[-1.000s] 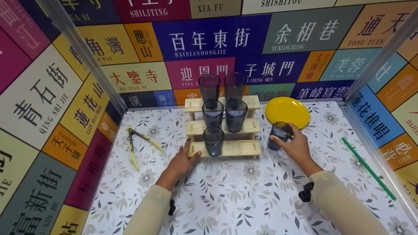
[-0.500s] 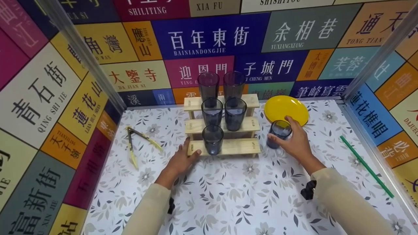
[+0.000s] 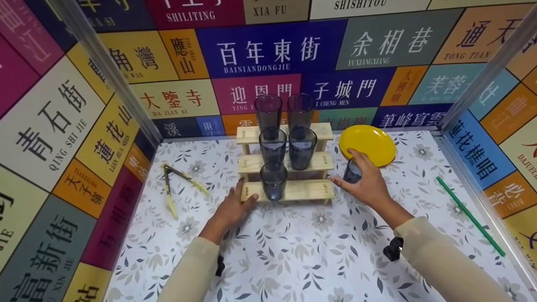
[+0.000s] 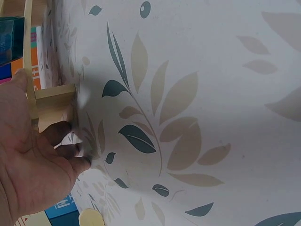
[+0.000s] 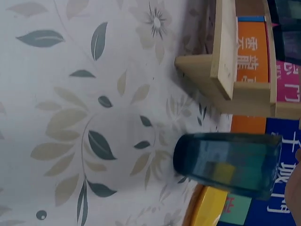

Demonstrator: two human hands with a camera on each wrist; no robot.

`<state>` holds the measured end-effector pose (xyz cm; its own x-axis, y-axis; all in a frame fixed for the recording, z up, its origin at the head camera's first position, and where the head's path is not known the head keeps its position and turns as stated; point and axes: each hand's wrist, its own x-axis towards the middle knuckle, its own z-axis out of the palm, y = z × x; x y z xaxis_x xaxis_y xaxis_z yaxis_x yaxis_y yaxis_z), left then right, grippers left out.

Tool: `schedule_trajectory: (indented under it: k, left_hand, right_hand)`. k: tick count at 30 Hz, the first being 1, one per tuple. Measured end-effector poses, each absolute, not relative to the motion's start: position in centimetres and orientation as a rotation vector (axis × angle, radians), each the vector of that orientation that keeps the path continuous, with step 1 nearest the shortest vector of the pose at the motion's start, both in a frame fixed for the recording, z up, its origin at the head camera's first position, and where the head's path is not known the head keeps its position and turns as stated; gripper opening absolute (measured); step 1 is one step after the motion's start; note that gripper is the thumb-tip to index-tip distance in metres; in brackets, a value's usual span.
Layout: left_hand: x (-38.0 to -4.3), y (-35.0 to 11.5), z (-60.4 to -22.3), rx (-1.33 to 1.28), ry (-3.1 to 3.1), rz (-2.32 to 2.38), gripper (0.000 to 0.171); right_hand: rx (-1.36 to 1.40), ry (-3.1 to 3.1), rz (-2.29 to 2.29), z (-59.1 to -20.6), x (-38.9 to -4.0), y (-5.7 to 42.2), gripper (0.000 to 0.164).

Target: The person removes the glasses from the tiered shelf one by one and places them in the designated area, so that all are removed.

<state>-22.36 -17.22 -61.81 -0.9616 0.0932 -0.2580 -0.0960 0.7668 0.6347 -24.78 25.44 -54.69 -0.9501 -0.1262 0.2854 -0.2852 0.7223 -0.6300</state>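
A three-step wooden stand (image 3: 310,191) holds upright dark drinking glasses: two on top, two in the middle, one front glass (image 3: 273,184) on the lowest step. My left hand (image 3: 232,209) holds that step's left end; the left wrist view shows its thumb along the plank and its fingers curled by the leg (image 4: 55,101). Right of the stand, another drinking glass (image 5: 225,162) stands upright on the table. My right hand (image 3: 369,180) is spread around it, thumb apart from the glass's left side; it partly hides this glass (image 3: 351,171) in the head view.
Behind the right hand lies a yellow plate (image 3: 373,140). A V-shaped tool with yellow ends (image 3: 171,188) lies at the left, and a green stick (image 3: 470,216) at the right. Printed walls (image 3: 272,46) enclose the floral-patterned table (image 3: 293,251).
My right hand has loosened from the glass beside the stand, its thumb and fingers spreading and shifting left over it. The left hand keeps its hold on the stand.
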Motion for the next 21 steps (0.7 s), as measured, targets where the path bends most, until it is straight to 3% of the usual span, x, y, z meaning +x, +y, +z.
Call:
schedule_trajectory:
  k: [21]
  left_hand:
    - [-22.3,-17.3,-61.7,0.024,2.693,0.981,0.094]
  right_hand:
    - [0.692,-2.633,1.103,-54.6,-22.7,18.8,0.100]
